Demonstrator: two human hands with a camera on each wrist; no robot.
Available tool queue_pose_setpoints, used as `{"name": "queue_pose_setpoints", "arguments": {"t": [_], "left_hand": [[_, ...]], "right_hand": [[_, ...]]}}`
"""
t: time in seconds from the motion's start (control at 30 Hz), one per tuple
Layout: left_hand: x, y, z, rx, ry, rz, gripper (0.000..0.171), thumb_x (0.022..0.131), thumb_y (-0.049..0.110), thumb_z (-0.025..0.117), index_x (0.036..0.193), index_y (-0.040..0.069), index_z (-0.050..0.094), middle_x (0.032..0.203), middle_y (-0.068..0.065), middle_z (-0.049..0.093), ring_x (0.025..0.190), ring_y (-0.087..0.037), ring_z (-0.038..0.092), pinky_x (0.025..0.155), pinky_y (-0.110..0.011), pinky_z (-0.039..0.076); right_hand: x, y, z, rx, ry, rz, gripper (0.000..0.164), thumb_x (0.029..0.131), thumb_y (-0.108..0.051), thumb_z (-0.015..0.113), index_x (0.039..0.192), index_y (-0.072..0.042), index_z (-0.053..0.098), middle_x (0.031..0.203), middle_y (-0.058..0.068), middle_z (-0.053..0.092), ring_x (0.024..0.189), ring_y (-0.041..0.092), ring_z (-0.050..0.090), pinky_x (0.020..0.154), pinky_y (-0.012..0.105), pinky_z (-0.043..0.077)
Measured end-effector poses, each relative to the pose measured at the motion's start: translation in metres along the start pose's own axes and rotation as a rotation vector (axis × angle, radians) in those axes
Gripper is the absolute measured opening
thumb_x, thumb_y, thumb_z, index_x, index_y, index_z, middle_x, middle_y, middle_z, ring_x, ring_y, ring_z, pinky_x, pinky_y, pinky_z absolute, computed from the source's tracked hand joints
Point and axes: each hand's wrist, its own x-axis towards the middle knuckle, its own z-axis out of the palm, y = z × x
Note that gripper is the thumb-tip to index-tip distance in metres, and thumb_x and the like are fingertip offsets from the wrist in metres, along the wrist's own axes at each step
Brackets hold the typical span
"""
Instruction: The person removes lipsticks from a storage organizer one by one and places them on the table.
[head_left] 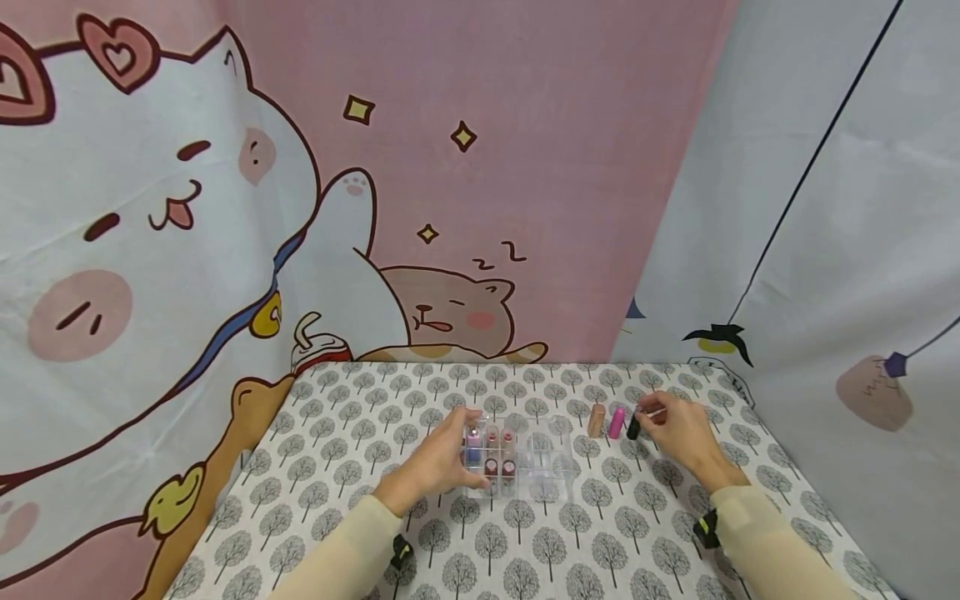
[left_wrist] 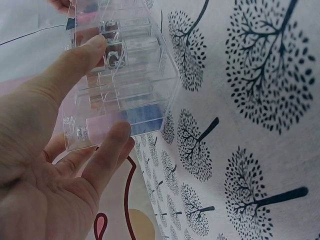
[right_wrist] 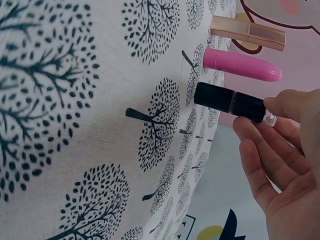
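My left hand [head_left: 446, 457] grips the left end of a clear plastic lipstick organizer [head_left: 546, 487], thumb on one side and fingers on the other. Several lipsticks stand in its left compartments, among them a pink and blue one [left_wrist: 106, 126] beside my left fingers. The organizer's right compartments look bare. Over to the right, my right hand [head_left: 684, 432] pinches the top of an upright black lipstick [right_wrist: 230, 102] between thumb and fingers. A small clear knob shows at its top. Whether its base touches the cloth is hard to tell.
Left of the black lipstick stand a bright pink lipstick [right_wrist: 242, 65] and a rose-gold lipstick [right_wrist: 250, 33], both upright. A tree-patterned cloth [head_left: 495, 546] covers the table. Behind it hangs a cartoon-printed curtain [head_left: 555, 167].
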Motion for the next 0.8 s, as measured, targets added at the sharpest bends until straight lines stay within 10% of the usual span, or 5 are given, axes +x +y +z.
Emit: {"name": "queue_pose_setpoints", "arguments": {"t": [0.8], "left_hand": [[-0.0008, 0.0005, 0.0009, 0.007, 0.006, -0.001, 0.121, 0.072, 0.027, 0.113, 0.17, 0.011, 0.045, 0.165, -0.018, 0.063, 0.132, -0.037, 0.073, 0.119, -0.057, 0.064]], "right_hand": [[-0.0027, -0.0016, -0.004, -0.01, -0.045, -0.001, 0.035, 0.105, -0.014, 0.085, 0.138, -0.002, 0.077, 0.122, 0.023, 0.086, 0.104, 0.041, 0.085, 0.088, 0.061, 0.073]]}}
